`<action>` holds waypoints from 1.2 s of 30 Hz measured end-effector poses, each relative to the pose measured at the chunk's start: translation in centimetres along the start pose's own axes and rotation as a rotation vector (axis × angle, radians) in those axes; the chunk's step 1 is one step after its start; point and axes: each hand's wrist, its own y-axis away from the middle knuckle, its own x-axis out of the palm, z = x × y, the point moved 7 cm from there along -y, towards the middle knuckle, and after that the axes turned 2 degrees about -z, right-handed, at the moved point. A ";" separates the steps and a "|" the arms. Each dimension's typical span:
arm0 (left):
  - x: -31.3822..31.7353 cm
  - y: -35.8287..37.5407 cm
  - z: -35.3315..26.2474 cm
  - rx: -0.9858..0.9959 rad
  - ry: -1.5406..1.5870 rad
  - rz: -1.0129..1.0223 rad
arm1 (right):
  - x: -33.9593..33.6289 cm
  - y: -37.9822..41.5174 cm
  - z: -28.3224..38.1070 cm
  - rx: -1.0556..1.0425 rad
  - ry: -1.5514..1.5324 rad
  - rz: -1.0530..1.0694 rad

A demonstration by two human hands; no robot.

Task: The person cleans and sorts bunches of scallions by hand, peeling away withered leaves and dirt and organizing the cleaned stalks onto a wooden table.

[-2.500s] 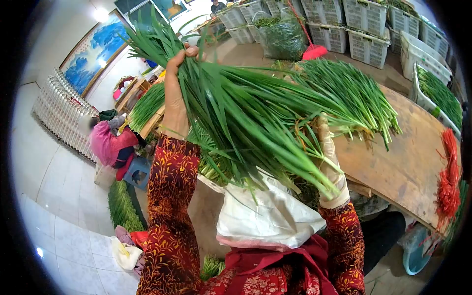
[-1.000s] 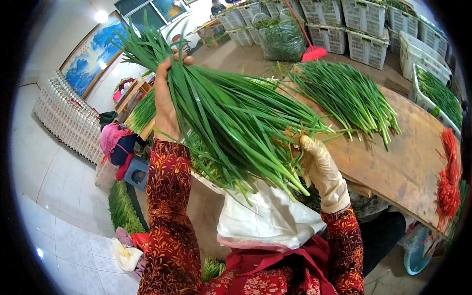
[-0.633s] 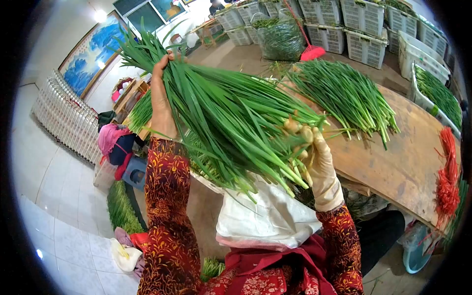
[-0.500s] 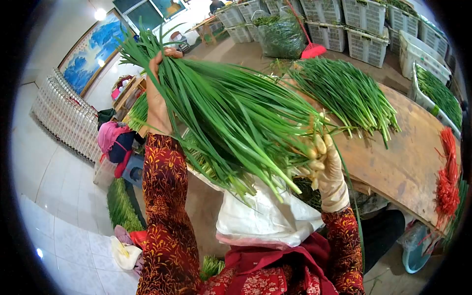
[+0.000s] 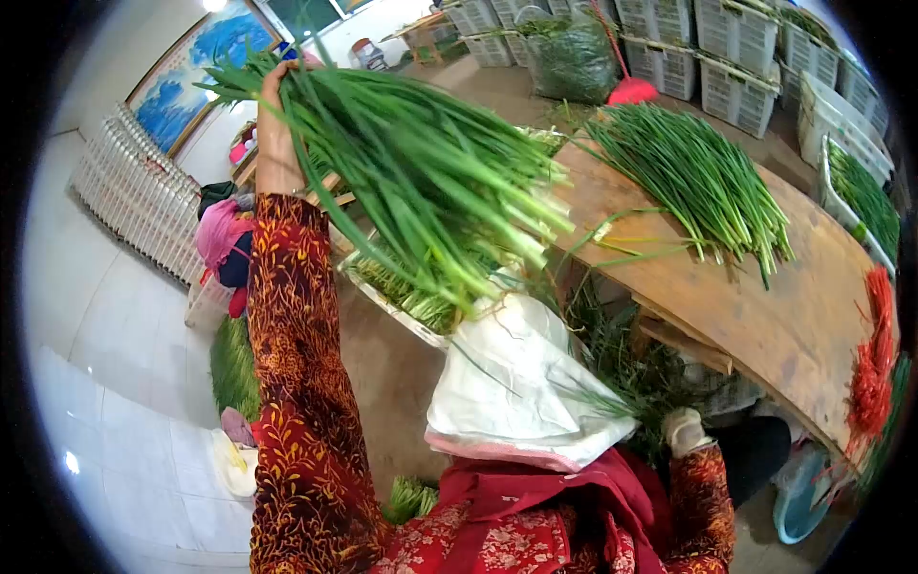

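Note:
My left hand (image 5: 277, 96), raised at the upper left, is closed round the leafy end of a large bunch of garlic chives (image 5: 411, 163). The pale stem ends fan out to the lower right over the white sheet (image 5: 516, 383) on my lap. My right hand (image 5: 685, 432), in a pale glove, is low beside my knee, next to a heap of loose green leaves (image 5: 631, 368). Its fingers are blurred, and I cannot tell what they hold. A second pile of chives (image 5: 684, 182) lies on the wooden table (image 5: 746, 297), with a few yellowed strands (image 5: 622, 251) beside it.
Red ties (image 5: 870, 364) hang at the table's right edge. A crate of chives (image 5: 421, 325) stands below the bunch. Stacked white crates (image 5: 736, 91), a filled plastic bag (image 5: 572, 62) and a red dustpan (image 5: 631, 91) are behind. Another person (image 5: 225, 239) is at the left.
My gloved right hand has left the stem ends and dropped to beside my knee. The bunch stays in my left hand, shifted slightly up and left. Yellowed strands now show on the table.

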 end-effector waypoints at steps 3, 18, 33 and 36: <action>0.0 -2.7 -0.7 -0.067 0.257 -0.025 | -3.2 2.3 3.3 0.255 0.326 0.017; 13.4 5.1 -0.6 0.249 -0.054 0.021 | -28.1 5.8 37.2 -0.766 -0.331 -0.957; 24.2 12.3 0.4 0.388 -0.251 0.710 | -31.7 6.0 33.2 -0.903 -0.969 -0.805; 23.7 9.7 1.5 0.518 -0.504 0.719 | -31.6 7.5 32.6 -0.951 -1.096 -0.575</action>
